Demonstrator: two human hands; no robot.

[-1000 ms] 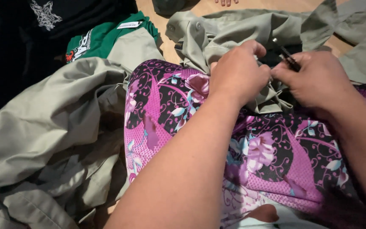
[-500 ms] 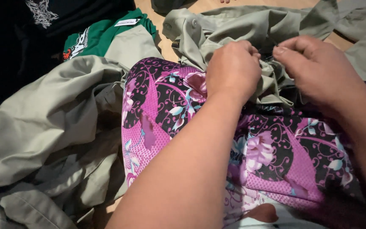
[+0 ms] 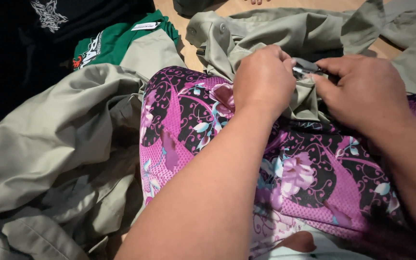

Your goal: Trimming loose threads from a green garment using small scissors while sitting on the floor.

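Note:
My left hand (image 3: 263,79) is closed on a bunched fold of the khaki garment (image 3: 275,33), pinching it over my lap. My right hand (image 3: 362,91) meets it from the right, thumb and fingers pinched on a small dark tool (image 3: 306,65) pressed against the same fold. What kind of tool it is stays hidden between the fingers. Both hands rest on the pink and black floral fabric (image 3: 193,115) that covers my legs. The khaki garment spreads away toward the top of the view, with buttons showing near its edge.
More khaki cloth (image 3: 49,139) lies crumpled at the left. A green shirt (image 3: 116,43) and a black printed shirt (image 3: 15,53) lie at the upper left. A strip of wooden floor (image 3: 237,7) shows at the top.
My hands have drawn closer together on the khaki fold. The thin dark tool, which stuck out of my right hand a second ago, is now mostly hidden between the fingers.

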